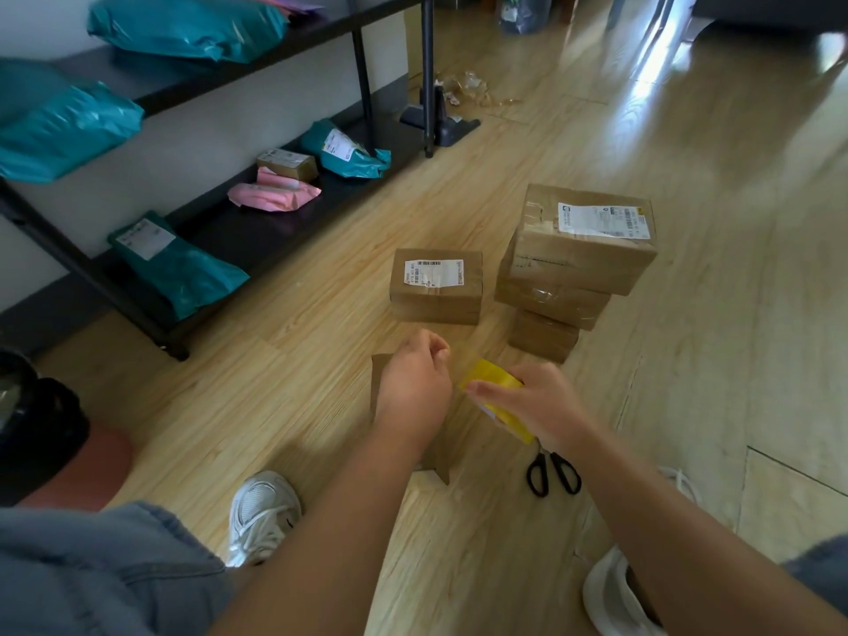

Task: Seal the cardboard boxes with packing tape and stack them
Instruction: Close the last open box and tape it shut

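Sitting low on the wood floor (293, 369) betw. your shoes, the open box (439, 457) is plain brown cardboard, mostly hidden under your left hand (413, 387); only a corner at its far left and a raised flap at the near edge show. The tape roll (494, 382) is yellow w/ a glossy face, held on edge just right of that box and above the floor.

Your left hand hangs palm down over the box, wrist bent, its fingers (435, 347) curled tight into a loose fist at the far side. Can't tell if they pinch a tape end or nothing. Your right hand (541, 406) grips the tape roll from the right, thumb stretched along its near face toward the left hand, other fingers wrapped behind the roll. Both forearms come in from the bottom edge, hands close together but not touching.

Black-handled scissors (553, 475) lie on the floor just under your right wrist. Farther out, a single labelled box (436, 291) stands alone, taped shut. To its right, a stack of boxes (578, 259) leans a bit, the top one w/ a white label. Along the left wall a black shelf rack (257, 236) carries teal mailer bags (183, 273), a pink one and a small box.
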The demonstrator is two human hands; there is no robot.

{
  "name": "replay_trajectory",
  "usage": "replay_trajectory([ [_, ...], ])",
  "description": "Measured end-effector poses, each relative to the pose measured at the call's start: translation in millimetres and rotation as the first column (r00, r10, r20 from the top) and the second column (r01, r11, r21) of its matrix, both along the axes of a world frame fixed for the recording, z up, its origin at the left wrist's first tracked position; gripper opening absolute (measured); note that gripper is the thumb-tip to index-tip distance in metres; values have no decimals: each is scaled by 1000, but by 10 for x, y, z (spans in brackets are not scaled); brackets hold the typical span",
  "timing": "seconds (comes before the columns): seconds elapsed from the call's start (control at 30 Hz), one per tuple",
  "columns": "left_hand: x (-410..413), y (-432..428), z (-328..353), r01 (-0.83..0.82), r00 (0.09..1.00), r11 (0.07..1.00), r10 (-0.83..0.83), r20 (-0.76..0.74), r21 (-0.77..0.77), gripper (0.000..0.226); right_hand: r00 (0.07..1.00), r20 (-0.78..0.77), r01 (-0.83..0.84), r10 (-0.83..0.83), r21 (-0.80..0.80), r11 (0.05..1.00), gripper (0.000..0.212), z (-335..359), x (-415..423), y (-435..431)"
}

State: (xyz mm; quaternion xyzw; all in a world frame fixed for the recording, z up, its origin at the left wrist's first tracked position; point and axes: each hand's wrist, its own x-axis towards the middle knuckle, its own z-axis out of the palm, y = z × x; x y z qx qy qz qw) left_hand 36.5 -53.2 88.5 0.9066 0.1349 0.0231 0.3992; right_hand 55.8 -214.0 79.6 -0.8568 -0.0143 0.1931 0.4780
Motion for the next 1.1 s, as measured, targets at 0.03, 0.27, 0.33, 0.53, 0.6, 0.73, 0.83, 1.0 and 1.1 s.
replay_trajectory([
  [0.03,18,26,-38,-29,999,999,28,-20,-29,10,999,-32,-16,16,-3,1000,47,5,12,-6],
  [0.27,37,206,-421,-264,960,936,232,-156,-232,12,982,-138,-142,126,-110,984,45,-126,13,72],
  [0.33,-28,225,-528,-320,943,927,291,-160,-198,11,985,-137,-128,101,-201,971,48,-222,61,132],
  [0.53,3,392,-669,-448,893,861,419,-162,-240,10,980,-166,-159,111,-313,936,53,-387,111,169],
  [0.6,2,484,-739,-503,863,834,472,-179,-227,11,968,-221,-178,120,-264,948,56,-386,164,184],
  [0.73,2,610,-917,-576,817,780,539,-207,-244,18,964,-223,-211,143,-320,923,64,-415,289,312],
  [0.83,50,658,-956,-634,773,736,594,-223,-236,11,970,-154,-241,188,-500,832,69,-318,402,476],
  [1.0,200,843,-996,-636,771,738,594,-228,-227,12,938,-157,-324,309,-713,622,70,-254,588,667],
  [1.1,258,1005,-1084,-701,713,677,657,-245,-226,15,963,-189,-257,191,-430,865,65,-289,693,634],
])
